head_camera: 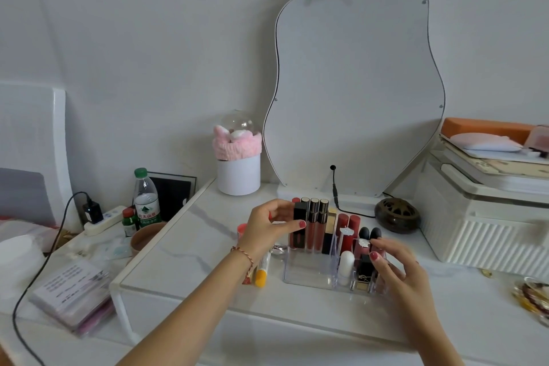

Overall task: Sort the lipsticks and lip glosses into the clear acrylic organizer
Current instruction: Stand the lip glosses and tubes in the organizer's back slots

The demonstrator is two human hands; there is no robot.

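The clear acrylic organizer stands on the white marble vanity top. Its back row holds several upright lip glosses with gold-banded caps, two red lipsticks and two black-capped tubes. A white tube and a black-and-gold lipstick stand in the front compartments. My left hand pinches a black lipstick at the organizer's back left corner. My right hand rests at the front right compartments, thumb and finger touching a dark tube there.
A yellow-tipped tube and a small silver item lie left of the organizer. A dark round incense burner and a black cable sit behind it. A white ribbed box stands at the right, a white cylinder box at the back.
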